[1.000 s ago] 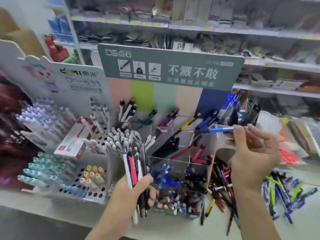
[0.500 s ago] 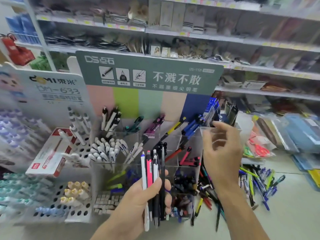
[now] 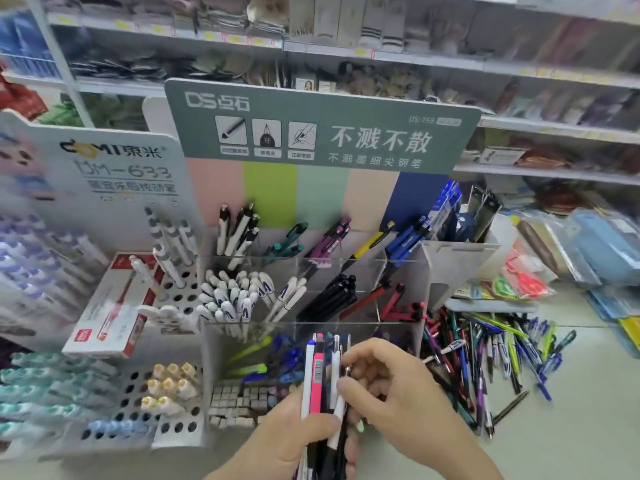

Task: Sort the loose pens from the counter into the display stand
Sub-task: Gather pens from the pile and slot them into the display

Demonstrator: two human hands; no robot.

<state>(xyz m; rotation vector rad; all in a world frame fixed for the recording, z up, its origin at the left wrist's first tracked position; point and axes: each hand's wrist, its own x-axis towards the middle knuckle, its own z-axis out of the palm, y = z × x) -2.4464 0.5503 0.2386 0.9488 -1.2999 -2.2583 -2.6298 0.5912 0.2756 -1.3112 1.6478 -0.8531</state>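
1. Left hand (image 3: 294, 434) is clenched round a bundle of white, pink and black plastic pens (image 3: 322, 379), held upright in front of the clear acrylic display stand (image 3: 353, 323).
2. Right hand (image 3: 391, 386) pinches one pen in that bundle near its top.
3. Pens look light, stiff and slick; take hold mid-barrel.
4. A loose multicoloured pen pile (image 3: 491, 358) lies on the counter to the right; crowded compartments may block insertion.

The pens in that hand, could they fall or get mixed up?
Maybe. The left hand grips a tight bundle of pens while the right hand pinches at one of them; tugging it out could drag the others loose.

Dropped pens might land in the loose pile on the counter or in a wrong bin.

The stand's clear compartments hold pens sorted by colour, and the bundle is mixed, so a pen could easily go into the wrong one.
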